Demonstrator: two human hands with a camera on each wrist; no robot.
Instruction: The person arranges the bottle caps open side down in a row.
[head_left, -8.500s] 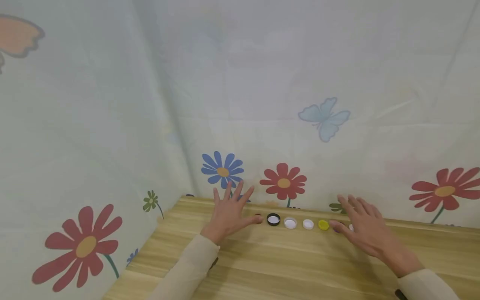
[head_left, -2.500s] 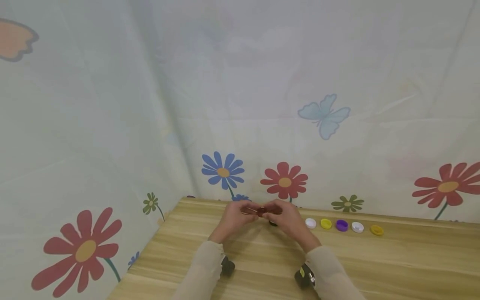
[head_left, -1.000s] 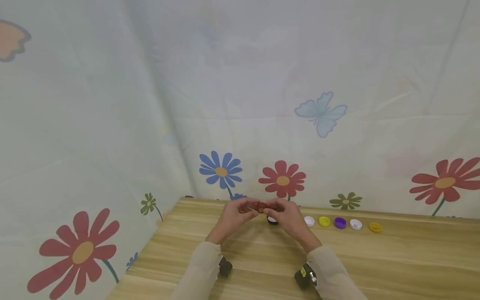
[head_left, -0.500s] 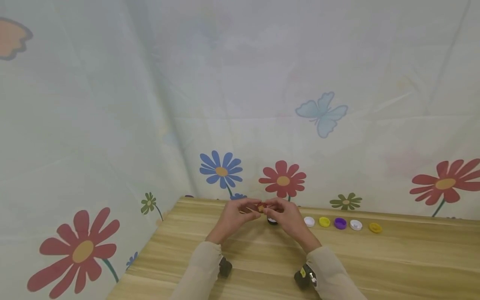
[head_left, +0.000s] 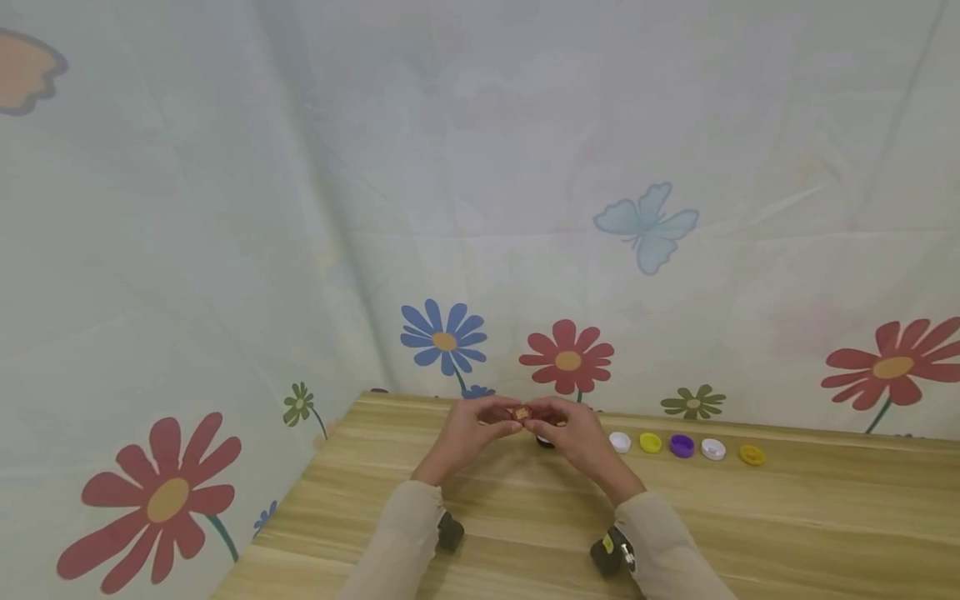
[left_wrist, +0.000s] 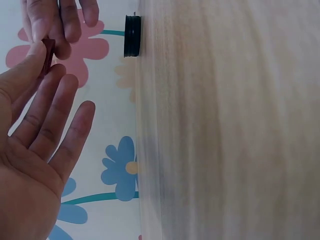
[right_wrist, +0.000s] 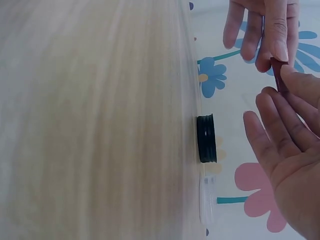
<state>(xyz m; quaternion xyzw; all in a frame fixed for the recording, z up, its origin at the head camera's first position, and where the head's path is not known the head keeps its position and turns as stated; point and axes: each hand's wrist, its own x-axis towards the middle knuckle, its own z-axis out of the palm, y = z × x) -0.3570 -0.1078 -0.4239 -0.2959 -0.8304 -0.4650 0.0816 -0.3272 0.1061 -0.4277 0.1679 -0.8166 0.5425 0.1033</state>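
Between both hands, held up over the back of the table, is a small dark red cap (head_left: 522,412) with a pale orange patch on the face turned to the head camera. My left hand (head_left: 468,433) pinches its left edge between thumb and fingers; my right hand (head_left: 572,433) pinches the right edge. Both wrist views show the red cap (left_wrist: 48,56) edge-on, with the other fingers of each hand spread loosely away from it. Below the hands a black cap (right_wrist: 206,139) stands on the table, partly covered by my right hand in the head view.
A row of caps continues rightward along the wooden table (head_left: 525,542): clear (right_wrist: 207,200), white (head_left: 619,442), yellow (head_left: 650,442), purple (head_left: 682,446), another white (head_left: 713,450) and orange-yellow (head_left: 752,455). A flower-printed curtain (head_left: 480,208) hangs right behind the table's back edge.
Earliest, both hands were spread apart over the row, the red cap at its left end. Since then they have come together and lifted it. Lately it has been turned, bringing its patched face into view.
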